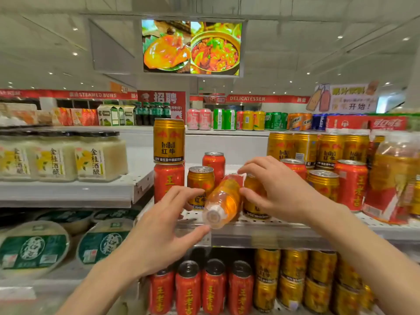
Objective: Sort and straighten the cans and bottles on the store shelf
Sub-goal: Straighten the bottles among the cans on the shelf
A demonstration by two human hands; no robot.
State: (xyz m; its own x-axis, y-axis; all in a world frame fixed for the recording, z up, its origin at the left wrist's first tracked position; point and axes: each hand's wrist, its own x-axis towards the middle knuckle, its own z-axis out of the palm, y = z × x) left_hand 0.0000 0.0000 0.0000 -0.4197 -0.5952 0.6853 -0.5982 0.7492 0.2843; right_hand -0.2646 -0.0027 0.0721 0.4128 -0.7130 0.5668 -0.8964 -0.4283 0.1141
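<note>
On the white perforated metal shelf [261,220], right hand [279,189] grips a toppled clear orange-drink plastic bottle [223,201] for righting, while left hand [163,226], fingers [181,194] spread, steadies its base.

A white ceiling [318,42] with small recessed lights spans the store. A screen [192,47] showing cooked dishes hangs from it at centre. Far behind, red banners [68,94] read "STEAMED BUNS" on the left and "DELICATESSEN" on the right, flanking a red poster [161,101].
</note>
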